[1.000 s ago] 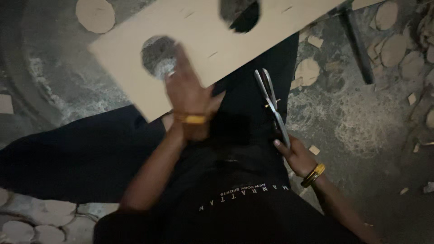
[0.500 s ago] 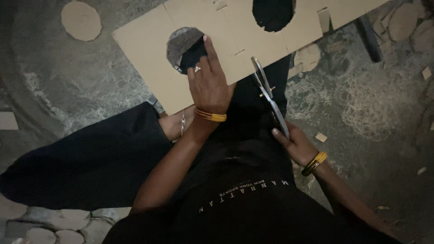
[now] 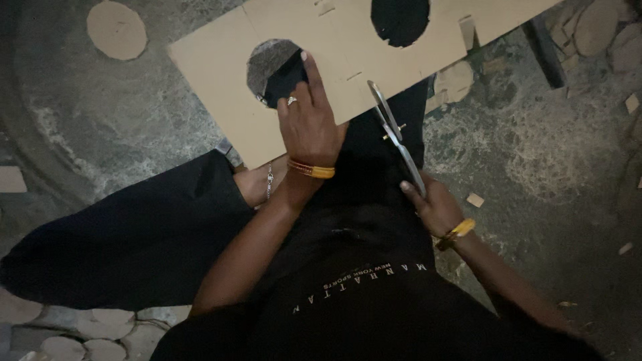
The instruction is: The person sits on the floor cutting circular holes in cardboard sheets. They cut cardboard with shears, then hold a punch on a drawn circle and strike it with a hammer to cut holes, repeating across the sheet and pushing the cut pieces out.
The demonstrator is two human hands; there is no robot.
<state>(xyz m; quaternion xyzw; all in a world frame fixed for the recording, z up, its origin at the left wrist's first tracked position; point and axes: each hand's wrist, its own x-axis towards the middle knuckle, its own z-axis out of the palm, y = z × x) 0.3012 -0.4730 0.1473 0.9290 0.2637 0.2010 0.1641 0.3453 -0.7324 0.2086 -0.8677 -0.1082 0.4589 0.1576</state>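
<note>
A large tan cardboard sheet (image 3: 221, 60) lies across my lap and the floor, with two round holes cut in it, one on the left (image 3: 271, 63) and one at the top (image 3: 400, 20). My left hand (image 3: 309, 120) presses flat on the sheet, fingers at the left hole's rim; it wears a ring and a gold bangle. My right hand (image 3: 435, 207) grips the handles of metal scissors (image 3: 393, 130), whose blades point up toward the sheet's lower edge.
A cut cardboard disc (image 3: 117, 30) lies on the grey floor at upper left. More discs are piled at the upper right (image 3: 595, 30) and bottom left (image 3: 87, 334). Small cardboard scraps (image 3: 475, 199) dot the floor on the right. A dark bar (image 3: 545, 50) lies near the top right.
The cardboard sheet has shifted toward the right and closer to me. My left hand moved with it to the left hole's edge. The scissors came nearer the sheet's lower edge.
</note>
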